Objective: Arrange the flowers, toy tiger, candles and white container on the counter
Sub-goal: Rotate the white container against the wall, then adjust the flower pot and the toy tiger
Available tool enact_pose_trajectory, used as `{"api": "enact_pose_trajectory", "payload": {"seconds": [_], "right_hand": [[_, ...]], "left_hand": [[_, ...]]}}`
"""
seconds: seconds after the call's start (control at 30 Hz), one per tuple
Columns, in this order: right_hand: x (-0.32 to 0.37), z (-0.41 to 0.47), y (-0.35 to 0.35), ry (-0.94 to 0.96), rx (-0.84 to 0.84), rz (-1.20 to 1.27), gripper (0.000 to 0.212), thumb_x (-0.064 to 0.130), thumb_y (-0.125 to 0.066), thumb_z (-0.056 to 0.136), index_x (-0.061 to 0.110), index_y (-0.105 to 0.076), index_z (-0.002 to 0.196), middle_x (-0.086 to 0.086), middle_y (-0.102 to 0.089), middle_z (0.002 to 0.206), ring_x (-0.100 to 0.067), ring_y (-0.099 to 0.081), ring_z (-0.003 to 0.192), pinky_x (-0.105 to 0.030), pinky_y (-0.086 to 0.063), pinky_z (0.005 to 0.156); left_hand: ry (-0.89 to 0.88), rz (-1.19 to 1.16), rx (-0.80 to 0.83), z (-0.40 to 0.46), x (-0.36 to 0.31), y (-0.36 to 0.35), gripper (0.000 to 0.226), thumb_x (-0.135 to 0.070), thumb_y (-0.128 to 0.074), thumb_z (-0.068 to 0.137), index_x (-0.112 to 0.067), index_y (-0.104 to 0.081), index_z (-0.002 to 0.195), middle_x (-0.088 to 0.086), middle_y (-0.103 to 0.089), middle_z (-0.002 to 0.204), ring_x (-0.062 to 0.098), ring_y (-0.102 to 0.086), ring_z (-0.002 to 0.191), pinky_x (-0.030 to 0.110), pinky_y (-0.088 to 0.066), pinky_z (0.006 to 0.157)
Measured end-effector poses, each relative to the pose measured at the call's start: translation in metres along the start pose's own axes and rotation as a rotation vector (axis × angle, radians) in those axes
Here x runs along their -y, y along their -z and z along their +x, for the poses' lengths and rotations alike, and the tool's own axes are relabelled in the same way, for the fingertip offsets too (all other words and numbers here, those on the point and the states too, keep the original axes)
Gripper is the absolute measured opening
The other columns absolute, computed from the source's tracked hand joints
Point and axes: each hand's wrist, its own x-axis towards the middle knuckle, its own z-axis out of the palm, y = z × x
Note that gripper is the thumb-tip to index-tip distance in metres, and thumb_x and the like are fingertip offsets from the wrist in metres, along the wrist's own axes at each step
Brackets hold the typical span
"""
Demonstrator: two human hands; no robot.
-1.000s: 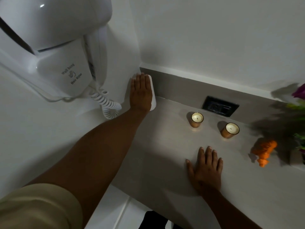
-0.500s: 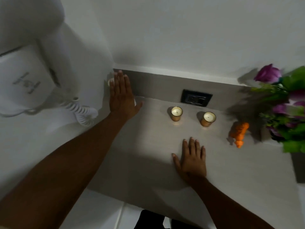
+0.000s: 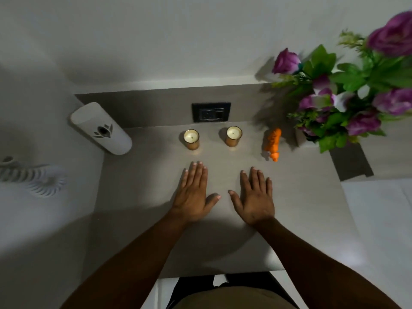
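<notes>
Both hands lie flat, palms down, on the grey counter, holding nothing: my left hand and my right hand side by side in the middle. Beyond them stand two candles in amber glasses, the left candle and the right candle. The orange toy tiger stands to their right. Purple flowers with green leaves fill the back right corner. The white container stands in the back left corner, a dark emblem on its front.
A black wall socket sits in the grey backsplash behind the candles. A white coiled cord hangs on the left wall. A dark recess lies right of the counter, with white surface beyond it.
My left hand has let go of the white container at the back left and come down flat beside my right hand. The view has swung right, off the hair dryer.
</notes>
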Motion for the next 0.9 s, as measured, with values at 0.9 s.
{"api": "enact_pose_trajectory", "payload": {"seconds": [0.9], "right_hand": [[-0.144, 0.111, 0.09, -0.81, -0.489, 0.828, 0.1, 0.039, -0.094, 0.062, 0.016, -0.041, 0.144, -0.005, -0.058, 0.136, -0.025, -0.056, 0.125, -0.033, -0.045, 0.105]], "left_hand": [[-0.059, -0.007, -0.066, 0.009, 0.009, -0.013, 0.098, -0.081, -0.015, 0.092, -0.011, -0.008, 0.16, 0.011, -0.007, 0.169, 0.029, 0.001, 0.156, 0.053, -0.007, 0.126]]}}
